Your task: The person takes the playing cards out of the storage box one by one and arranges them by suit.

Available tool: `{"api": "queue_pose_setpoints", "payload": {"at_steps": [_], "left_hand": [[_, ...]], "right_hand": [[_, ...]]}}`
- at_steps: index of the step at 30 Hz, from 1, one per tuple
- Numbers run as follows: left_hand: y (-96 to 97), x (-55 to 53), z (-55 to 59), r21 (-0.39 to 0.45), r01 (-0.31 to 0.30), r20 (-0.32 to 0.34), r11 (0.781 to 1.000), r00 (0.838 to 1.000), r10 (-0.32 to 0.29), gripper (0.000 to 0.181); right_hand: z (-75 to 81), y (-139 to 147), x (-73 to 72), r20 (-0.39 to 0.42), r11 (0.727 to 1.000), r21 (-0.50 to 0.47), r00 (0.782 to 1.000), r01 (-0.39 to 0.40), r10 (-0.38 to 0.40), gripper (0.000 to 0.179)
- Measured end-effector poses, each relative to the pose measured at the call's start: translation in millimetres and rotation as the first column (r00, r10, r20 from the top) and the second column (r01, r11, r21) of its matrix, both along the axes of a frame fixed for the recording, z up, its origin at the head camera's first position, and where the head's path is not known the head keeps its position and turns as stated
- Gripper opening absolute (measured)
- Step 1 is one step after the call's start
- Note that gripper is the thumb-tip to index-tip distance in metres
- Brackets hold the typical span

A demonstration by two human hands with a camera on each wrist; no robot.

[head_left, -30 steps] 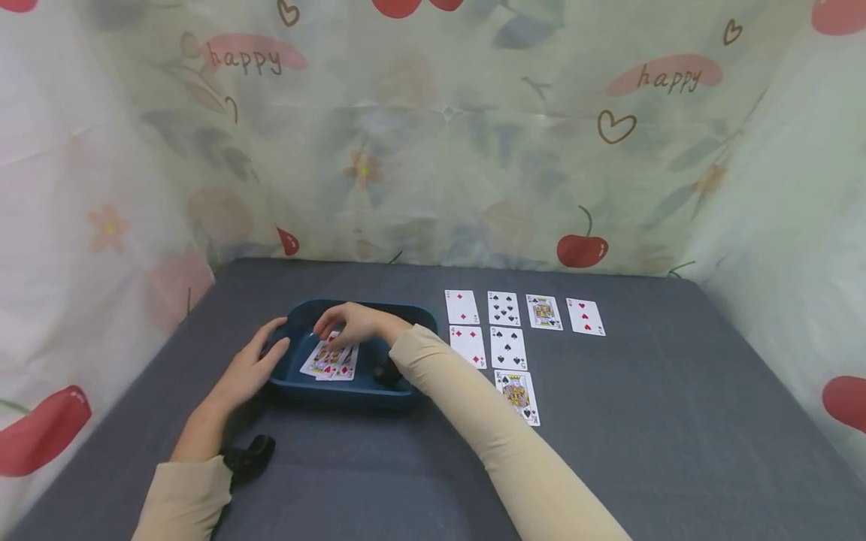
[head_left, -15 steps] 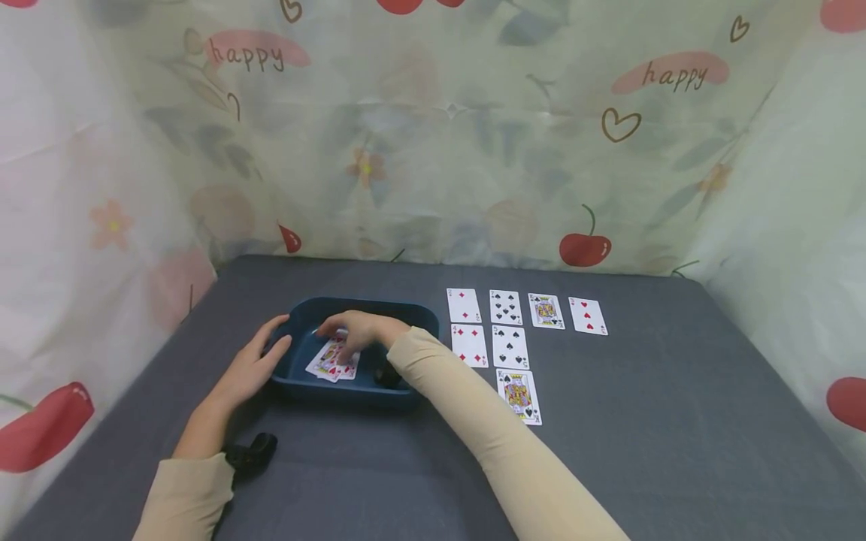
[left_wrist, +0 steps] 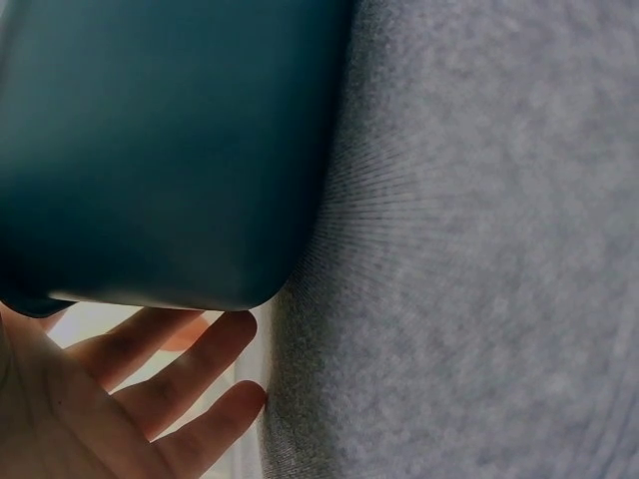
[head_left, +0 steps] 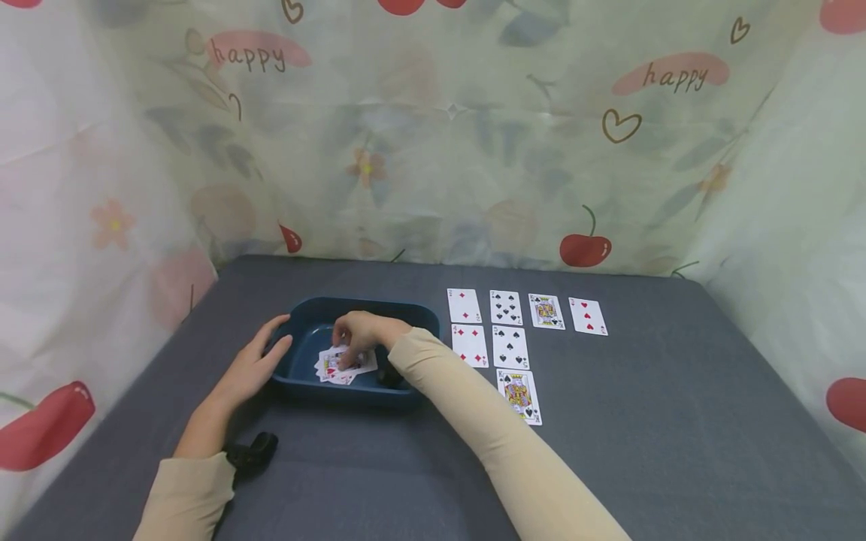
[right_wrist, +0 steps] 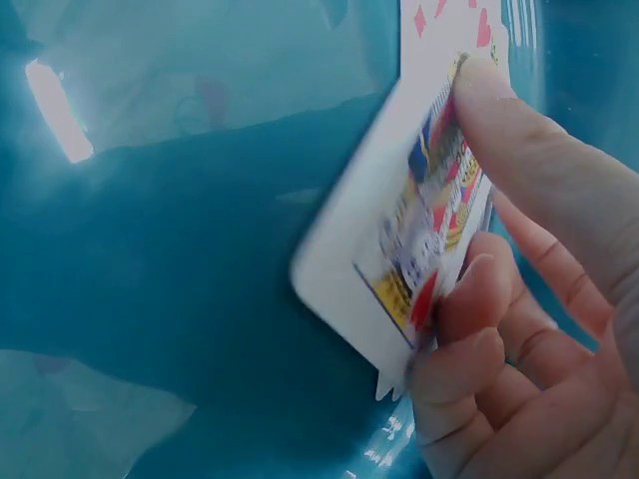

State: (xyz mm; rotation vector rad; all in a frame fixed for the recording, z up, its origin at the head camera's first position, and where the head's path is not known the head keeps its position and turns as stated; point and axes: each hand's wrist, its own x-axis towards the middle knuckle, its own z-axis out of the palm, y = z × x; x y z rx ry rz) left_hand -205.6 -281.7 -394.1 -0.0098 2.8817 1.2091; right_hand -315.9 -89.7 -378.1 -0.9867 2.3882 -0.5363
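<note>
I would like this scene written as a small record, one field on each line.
Container: dark blue tray on grey cloth
Tray cards: overlapping, visible ones face up
Left hand: fingers at the tray's left end
Right hand: inside the tray, pinching tray cards
Laid-out cards: seven visible, face up, four columns
Partly hidden: king of spades, behind right sleeve
</note>
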Motion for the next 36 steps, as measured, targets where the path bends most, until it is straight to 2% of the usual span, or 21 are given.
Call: {"api": "queue_pose_setpoints", "payload": {"at_steps": [5,9,14,22,28,36], "left_hand": [[0.3,-0.2,0.0,-0.008,-0.007,0.011,1.0,1.0,0.007,0.061],[0.9,0.5,0.3,-0.009,-0.005,0.008,1.0,1.0,0.005,0.061],[0.5,1.0,1.3,-0.007,0.003,0.0,1.0,1.0,-0.003,0.06],[1.4,1.3,1.5,-0.017,0.005,-0.006,1.0,1.0,-0.005,0.06],[1.3,1.4,1.4,-0.02,0.006,-0.004,1.0,1.0,-0.006,0.06],[3.2,1.7,3.4,-0.02,0.014,-0.002,1.0,1.0,-0.014,0.06]], "right_hand": [[-0.1,2,-0.2,0.004,1.0,0.018,1.0,0.025,-0.025,0.032],[3.9,8,-1.3,-0.017,1.0,0.023,1.0,0.008,-0.008,0.023],[13.3,15,-5.2,0.027,1.0,-0.016,1.0,0.002,-0.002,0.015],[28.5,27,-7.7,0.031,0.992,-0.118,0.999,0.038,-0.035,0.023],[38.3,39,-7.2,0.069,0.973,-0.208,0.994,0.102,-0.089,0.031],[43.0,59,-10.1,0.149,0.927,-0.323,0.977,0.192,-0.151,0.039]]}}
